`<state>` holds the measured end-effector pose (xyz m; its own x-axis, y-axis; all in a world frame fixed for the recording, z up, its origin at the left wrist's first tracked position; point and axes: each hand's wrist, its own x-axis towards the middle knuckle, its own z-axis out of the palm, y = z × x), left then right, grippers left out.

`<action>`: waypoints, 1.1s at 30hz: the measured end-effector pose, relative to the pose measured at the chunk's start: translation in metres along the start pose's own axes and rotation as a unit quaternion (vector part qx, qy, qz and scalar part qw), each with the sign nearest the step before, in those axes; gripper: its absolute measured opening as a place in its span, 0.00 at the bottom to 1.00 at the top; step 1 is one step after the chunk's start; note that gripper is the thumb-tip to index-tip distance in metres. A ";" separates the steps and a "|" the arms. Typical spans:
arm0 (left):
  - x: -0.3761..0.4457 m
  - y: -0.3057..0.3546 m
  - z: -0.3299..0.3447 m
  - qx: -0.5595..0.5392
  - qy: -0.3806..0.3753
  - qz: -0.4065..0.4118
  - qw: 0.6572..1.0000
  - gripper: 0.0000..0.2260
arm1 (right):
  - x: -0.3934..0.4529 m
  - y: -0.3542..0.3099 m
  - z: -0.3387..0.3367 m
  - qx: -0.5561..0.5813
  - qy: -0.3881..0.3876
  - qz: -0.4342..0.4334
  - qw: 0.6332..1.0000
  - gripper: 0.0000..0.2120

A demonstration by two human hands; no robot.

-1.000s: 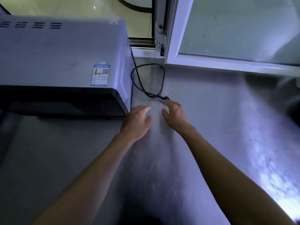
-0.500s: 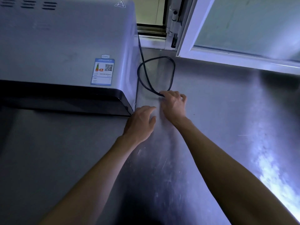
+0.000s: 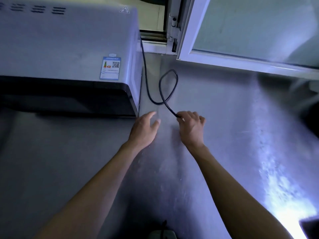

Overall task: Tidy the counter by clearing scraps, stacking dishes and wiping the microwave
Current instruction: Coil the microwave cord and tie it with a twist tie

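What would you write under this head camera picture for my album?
Right hand grips the black cord beside the microwave.

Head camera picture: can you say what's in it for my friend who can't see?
The right hand grips a black cord looped on a steel counter. The open left hand hovers beside it, near a grey microwave.

The microwave (image 3: 69, 54) sits on the counter (image 3: 224, 135) at the back left. The window frame (image 3: 241, 61) is behind, to the right. The cord (image 3: 168, 87) comes down the microwave's right side and loops on the counter between them. In front of the loop, the right hand (image 3: 190, 127) holds the cord's end. The left hand (image 3: 144, 130) is just beside it, near the microwave's front corner.
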<state>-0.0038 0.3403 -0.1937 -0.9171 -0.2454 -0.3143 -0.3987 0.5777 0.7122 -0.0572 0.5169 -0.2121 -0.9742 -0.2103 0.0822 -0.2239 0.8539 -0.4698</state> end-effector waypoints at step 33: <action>-0.102 0.064 -0.056 -0.315 0.128 0.152 0.928 0.10 | 0.006 -0.029 -0.101 0.139 -0.043 -0.064 0.987 0.33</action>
<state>0.0638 0.3586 -0.0805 -0.9274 -0.3686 0.0633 0.0281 0.1002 0.9946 -0.0595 0.5393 -0.1089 -0.9296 -0.3582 0.0863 -0.3167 0.6569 -0.6843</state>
